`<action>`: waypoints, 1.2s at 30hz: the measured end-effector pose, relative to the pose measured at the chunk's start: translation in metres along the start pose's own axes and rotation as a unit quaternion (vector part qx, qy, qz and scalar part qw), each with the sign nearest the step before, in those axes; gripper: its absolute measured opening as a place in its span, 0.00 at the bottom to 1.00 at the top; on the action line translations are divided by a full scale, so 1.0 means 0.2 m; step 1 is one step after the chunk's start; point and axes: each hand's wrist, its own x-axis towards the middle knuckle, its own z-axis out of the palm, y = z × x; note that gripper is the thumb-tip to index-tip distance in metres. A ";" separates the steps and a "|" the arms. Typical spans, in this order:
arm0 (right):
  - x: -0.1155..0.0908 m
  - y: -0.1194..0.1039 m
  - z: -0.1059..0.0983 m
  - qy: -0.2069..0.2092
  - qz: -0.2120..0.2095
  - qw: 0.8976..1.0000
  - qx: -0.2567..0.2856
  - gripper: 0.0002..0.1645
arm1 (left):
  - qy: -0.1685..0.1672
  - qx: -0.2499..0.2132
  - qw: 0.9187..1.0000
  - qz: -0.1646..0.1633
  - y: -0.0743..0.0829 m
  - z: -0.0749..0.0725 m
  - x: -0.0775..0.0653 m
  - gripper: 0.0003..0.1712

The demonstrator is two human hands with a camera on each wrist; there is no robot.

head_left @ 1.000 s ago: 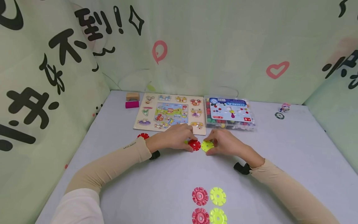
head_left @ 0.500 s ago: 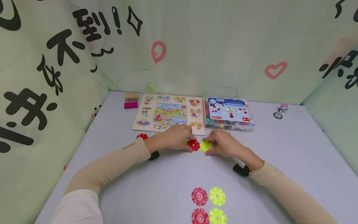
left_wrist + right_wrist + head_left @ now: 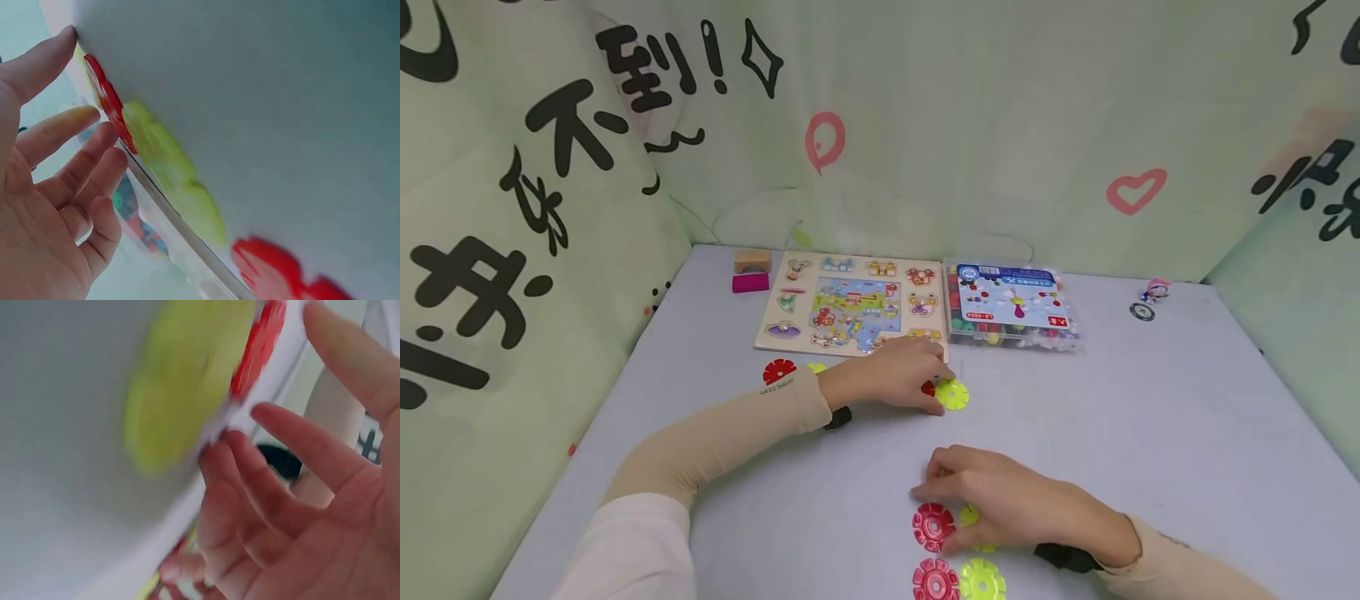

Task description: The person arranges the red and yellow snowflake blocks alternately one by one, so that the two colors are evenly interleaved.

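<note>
In the head view, my left hand (image 3: 898, 373) is low over a row of notched snowflake discs, thumb and index apart at a mostly covered red disc (image 3: 928, 388) and a yellow disc (image 3: 953, 395). The left wrist view shows its fingers loosely spread, gripping nothing. Nearer the front edge, my right hand (image 3: 1015, 504) hovers at another red disc (image 3: 934, 527) and a partly covered yellow disc (image 3: 970, 515). Its thumb and index are parted, and the right wrist view shows a blurred yellow disc (image 3: 181, 381) beside them.
A second front pair, a red disc (image 3: 936, 579) and a yellow disc (image 3: 982, 579), lies below. Another red disc (image 3: 779, 372) is by the left sleeve. Behind stand a wooden puzzle board (image 3: 853, 304), a clear bead box (image 3: 1011, 304) and a magenta block (image 3: 750, 282).
My right hand has let go of the yellow disc in the far row and come back toward the front discs. The left hand has shifted right, from the red disc toward that yellow disc.
</note>
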 end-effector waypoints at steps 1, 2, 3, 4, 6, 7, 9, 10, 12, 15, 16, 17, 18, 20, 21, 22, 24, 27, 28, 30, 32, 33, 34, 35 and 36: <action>-0.01 -0.02 0.02 -0.005 -0.007 1.000 -0.006 0.30 | -0.001 0.003 1.000 0.001 0.00 0.00 0.01 0.31; -0.01 -0.03 0.03 -0.005 -0.012 1.000 -0.014 0.30 | -0.002 0.005 1.000 0.001 0.01 0.01 0.02 0.31; -0.02 -0.04 0.04 -0.003 -0.013 1.000 -0.016 0.30 | -0.003 0.006 1.000 0.000 0.01 0.01 0.02 0.31; -0.02 -0.04 0.05 0.002 -0.012 1.000 -0.017 0.29 | -0.004 0.007 1.000 -0.001 0.02 0.01 0.03 0.31; -0.02 -0.05 0.06 0.008 -0.005 1.000 -0.013 0.27 | -0.006 0.010 1.000 -0.003 0.02 0.00 0.03 0.30; -0.02 -0.05 0.06 0.009 -0.002 1.000 -0.010 0.26 | -0.007 0.010 1.000 -0.004 0.03 0.00 0.03 0.30; -0.01 -0.06 0.06 0.006 0.004 1.000 -0.002 0.26 | -0.010 0.012 1.000 -0.005 0.03 -0.01 0.03 0.30; -0.01 -0.06 0.06 0.001 0.005 1.000 0.003 0.25 | -0.013 0.013 1.000 -0.005 0.03 -0.02 0.03 0.30; -0.01 -0.08 0.05 -0.010 0.004 1.000 0.013 0.25 | -0.016 0.018 1.000 -0.004 0.04 -0.02 0.03 0.31; -0.02 -0.10 0.05 -0.012 -0.014 1.000 0.019 0.22 | -0.018 0.025 1.000 -0.005 0.04 -0.02 0.03 0.31; -0.02 -0.10 0.05 -0.009 -0.021 1.000 0.019 0.21 | -0.017 0.027 0.999 -0.005 0.04 -0.02 0.03 0.31; -0.02 -0.10 0.05 -0.004 -0.026 0.999 0.020 0.21 | -0.018 0.028 0.999 -0.006 0.04 -0.01 0.03 0.31; -0.02 -0.10 0.05 -0.001 -0.026 0.999 0.022 0.20 | -0.017 0.029 0.999 -0.006 0.04 -0.01 0.03 0.31; -0.02 -0.09 0.04 0.009 -0.025 0.999 0.028 0.20 | -0.017 0.028 0.999 -0.006 0.04 -0.01 0.04 0.31; -0.02 -0.08 0.03 0.010 -0.016 0.999 0.033 0.20 | -0.017 0.027 0.999 -0.006 0.04 -0.01 0.04 0.31; -0.02 -0.06 0.02 0.014 -0.006 0.999 0.040 0.19 | -0.016 0.028 0.999 -0.005 0.04 -0.01 0.04 0.31; -0.02 -0.02 0.00 0.025 0.024 0.998 0.044 0.18 | -0.015 0.027 1.000 -0.005 0.04 -0.01 0.04 0.31; -0.03 0.04 -0.04 0.036 0.057 0.997 0.040 0.16 | -0.014 0.023 1.000 -0.006 0.04 0.00 0.04 0.31; -0.04 0.06 -0.04 0.035 0.062 0.997 0.042 0.16 | -0.015 0.021 1.000 -0.006 0.04 0.00 0.04 0.31; -0.05 0.08 -0.04 0.030 0.065 0.996 0.044 0.18 | -0.019 0.018 1.000 -0.005 0.04 0.00 0.04 0.31; -0.07 0.08 -0.03 0.019 0.065 0.997 0.045 0.24 | -0.020 0.020 1.000 -0.003 0.04 -0.01 0.04 0.31; -0.07 0.08 -0.03 0.015 0.065 0.997 0.042 0.28 | -0.019 0.020 1.000 -0.003 0.04 -0.01 0.04 0.31; -0.08 0.06 -0.02 0.012 0.064 0.997 0.039 0.30 | -0.019 0.019 1.000 -0.005 0.04 -0.01 0.04 0.31; -0.07 0.05 -0.01 0.011 0.064 0.997 0.034 0.31 | -0.018 0.020 1.000 -0.006 0.04 -0.01 0.04 0.31; -0.07 0.03 0.00 0.010 0.065 0.998 0.026 0.32 | -0.017 0.021 1.000 -0.007 0.04 -0.01 0.03 0.31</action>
